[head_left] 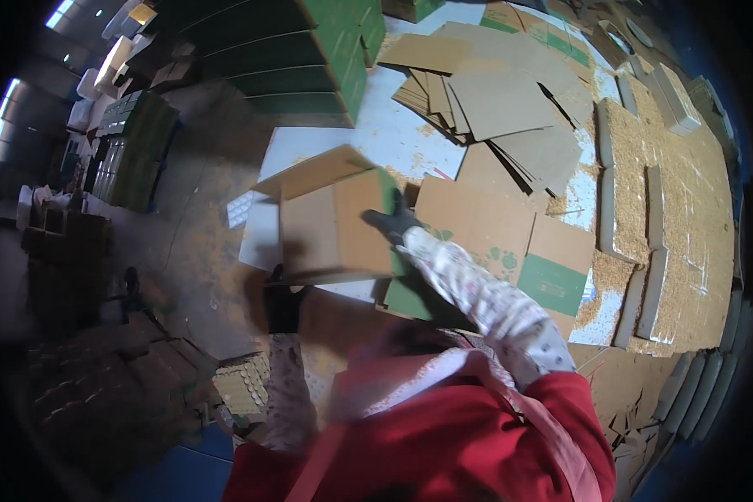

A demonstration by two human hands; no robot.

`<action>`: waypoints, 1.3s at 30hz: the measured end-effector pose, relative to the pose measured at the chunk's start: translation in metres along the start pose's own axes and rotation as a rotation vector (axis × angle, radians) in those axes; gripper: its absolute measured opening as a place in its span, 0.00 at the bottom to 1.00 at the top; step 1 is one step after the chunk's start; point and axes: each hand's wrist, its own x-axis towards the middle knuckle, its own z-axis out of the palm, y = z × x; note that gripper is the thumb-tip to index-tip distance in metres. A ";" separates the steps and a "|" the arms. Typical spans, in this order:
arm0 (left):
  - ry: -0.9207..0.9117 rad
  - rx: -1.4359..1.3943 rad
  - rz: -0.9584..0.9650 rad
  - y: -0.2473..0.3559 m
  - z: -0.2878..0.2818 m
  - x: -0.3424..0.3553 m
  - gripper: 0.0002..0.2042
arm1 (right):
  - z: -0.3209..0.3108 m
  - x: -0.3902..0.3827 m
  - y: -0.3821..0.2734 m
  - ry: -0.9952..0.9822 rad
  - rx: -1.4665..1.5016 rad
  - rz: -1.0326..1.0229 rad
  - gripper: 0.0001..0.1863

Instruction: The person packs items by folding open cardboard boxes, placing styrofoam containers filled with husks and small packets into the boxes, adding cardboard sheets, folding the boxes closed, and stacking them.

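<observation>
Head view: box formed, flap unclosed, right hand spread at its right side, left hand at its near edge, grip unclear.

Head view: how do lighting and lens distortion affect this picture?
Head view: black rim, the sawdust-covered surface bowed at right; head view: glaring light strips upper left, dim floor nearby; head view: shadow patches on the open cardboard box, the dark-gloved left hand showing little finger detail.

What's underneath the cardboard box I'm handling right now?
White tabletop shows beyond the far side and along the left of the cardboard box. Whatever lies directly beneath it is covered, so I can't tell.
</observation>
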 end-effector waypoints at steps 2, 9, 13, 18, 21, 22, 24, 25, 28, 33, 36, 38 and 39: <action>0.052 0.102 -0.049 -0.054 0.032 -0.007 0.35 | 0.043 0.050 0.003 -0.065 -0.030 0.099 0.58; 0.102 -0.031 0.010 -0.149 0.052 0.096 0.25 | 0.043 0.041 0.015 -0.313 0.286 0.009 0.39; 0.343 0.063 0.169 -0.158 0.081 0.150 0.22 | -0.046 -0.026 0.095 0.226 0.147 -0.267 0.22; -0.130 -1.239 -0.193 -0.024 0.148 0.089 0.12 | -0.230 -0.107 0.199 1.037 -0.301 -0.110 0.30; -0.741 -0.960 -0.049 0.157 0.098 0.074 0.16 | -0.310 -0.112 0.351 0.828 -0.472 0.211 0.33; -0.358 -0.802 -0.002 0.181 0.079 0.062 0.26 | -0.284 -0.100 0.326 0.809 -0.501 0.124 0.34; -0.129 -0.564 0.074 0.216 0.107 0.056 0.30 | -0.305 -0.093 0.361 0.798 -0.605 -0.167 0.37; 0.023 -0.457 0.157 0.179 0.187 0.044 0.33 | -0.278 -0.066 0.309 0.843 -0.185 -0.057 0.35; -0.080 -0.476 -0.005 0.228 0.113 0.047 0.27 | -0.296 -0.102 0.319 0.923 -0.012 0.026 0.35; -0.105 -0.590 -0.056 0.224 0.083 0.053 0.29 | -0.288 -0.137 0.258 0.836 0.190 -0.001 0.35; -0.132 -0.710 -0.092 0.208 0.107 0.066 0.25 | -0.285 -0.178 0.221 0.746 0.281 -0.041 0.36; -0.021 -0.847 -0.002 0.209 0.111 0.071 0.22 | -0.280 -0.213 0.199 0.679 0.360 -0.060 0.36; 0.009 -0.876 -0.090 0.220 0.070 0.073 0.20 | -0.277 -0.229 0.188 0.643 0.408 -0.070 0.36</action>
